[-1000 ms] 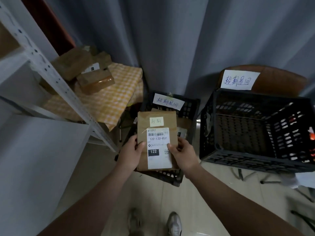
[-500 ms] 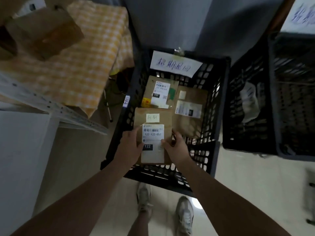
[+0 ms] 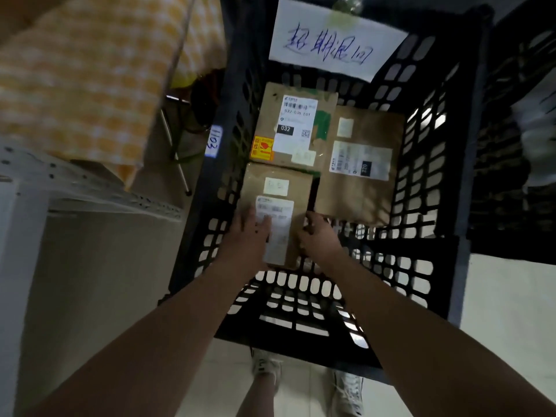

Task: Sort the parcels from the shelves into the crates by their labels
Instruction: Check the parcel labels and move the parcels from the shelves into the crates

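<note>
As left hand (image 3: 248,236) and right hand (image 3: 319,239) clasp its near sides, the parcel (image 3: 301,188) (label up) juts forward.

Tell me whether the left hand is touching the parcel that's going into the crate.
Touching. The head view shows the left hand lying on the white label of the parcel, with no gap.

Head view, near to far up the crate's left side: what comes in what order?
Shoes → crate's near wall → held parcel → parcel marked 032 → handwritten sign on the far wall.
</note>
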Action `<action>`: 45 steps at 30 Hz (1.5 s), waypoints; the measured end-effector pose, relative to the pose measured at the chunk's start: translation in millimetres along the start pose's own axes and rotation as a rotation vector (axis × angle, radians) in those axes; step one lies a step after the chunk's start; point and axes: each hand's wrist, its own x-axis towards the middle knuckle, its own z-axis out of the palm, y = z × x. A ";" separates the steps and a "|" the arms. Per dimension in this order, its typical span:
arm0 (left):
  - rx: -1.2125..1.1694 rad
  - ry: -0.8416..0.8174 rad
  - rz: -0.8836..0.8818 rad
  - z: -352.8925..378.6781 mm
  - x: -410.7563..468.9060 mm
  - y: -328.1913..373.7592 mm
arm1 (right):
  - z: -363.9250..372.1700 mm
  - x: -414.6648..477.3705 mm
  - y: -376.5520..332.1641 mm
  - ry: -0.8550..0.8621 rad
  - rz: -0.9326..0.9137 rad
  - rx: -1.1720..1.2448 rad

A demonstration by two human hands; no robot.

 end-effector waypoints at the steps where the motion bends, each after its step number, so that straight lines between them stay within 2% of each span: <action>1: 0.081 0.012 0.026 6.4 3.6 -0.6 | 0.7 4.1 2.0 -0.021 -0.022 -0.109; 3: 0.156 0.062 0.049 17.5 8.8 -0.1 | 1.0 9.0 3.0 -0.030 -0.055 -0.273; 7: 0.234 0.150 0.078 29.4 15.1 -2.2 | -2.1 12.5 1.2 -0.031 -0.083 -0.427; 16: 0.184 0.006 0.036 -2.5 6.6 -0.7 | -27.6 -14.2 -13.0 -0.140 -0.231 -0.929; 20: 0.233 0.145 0.060 -34.2 -15.5 15.2 | -46.3 -47.0 -32.5 -0.108 -0.333 -1.109; 23: 0.265 0.224 0.073 -57.5 -47.5 29.1 | -62.3 -82.6 -50.2 -0.059 -0.411 -1.148; 29: 0.166 0.393 0.000 -102.8 -157.9 59.7 | -108.9 -178.9 -77.6 0.005 -0.517 -1.105; 34: 0.082 0.523 -0.156 -147.2 -261.0 108.4 | -149.8 -267.1 -108.0 0.040 -0.802 -1.088; 37: 0.043 0.677 -0.190 -178.8 -324.5 132.0 | -171.5 -317.4 -129.8 0.076 -0.988 -1.092; 41: 0.121 0.781 -0.276 -208.0 -412.2 144.9 | -187.8 -381.5 -164.6 0.100 -1.195 -1.097; 45: 0.172 0.892 -0.382 -227.5 -502.1 141.1 | -180.3 -438.3 -205.6 0.092 -1.325 -1.093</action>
